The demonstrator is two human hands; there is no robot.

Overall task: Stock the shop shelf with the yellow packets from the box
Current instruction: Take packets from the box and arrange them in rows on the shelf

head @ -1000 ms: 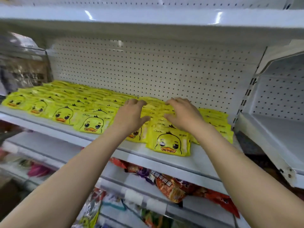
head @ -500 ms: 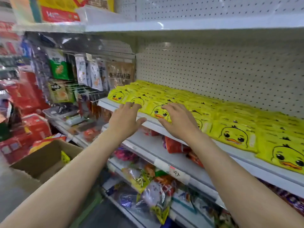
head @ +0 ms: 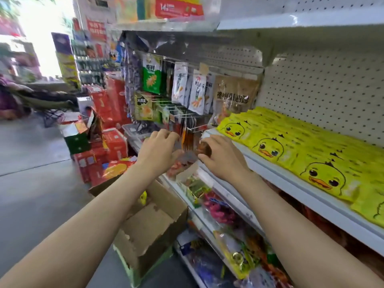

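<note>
Two bare hands reach out beside a shelf (head: 295, 185) of yellow packets (head: 324, 175).
Left hand (head: 158, 151) and right hand (head: 221, 156) hang loose, holding nothing; one cardboard box (head: 151, 227) below.

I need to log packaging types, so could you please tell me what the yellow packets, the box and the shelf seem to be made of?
Yellow packets: probably plastic film, slightly glossy, printed with a duck face.
Box: corrugated cardboard, matte brown, with torn flap edges.
Shelf: apparently white painted metal, smooth, with a perforated back panel.
</note>
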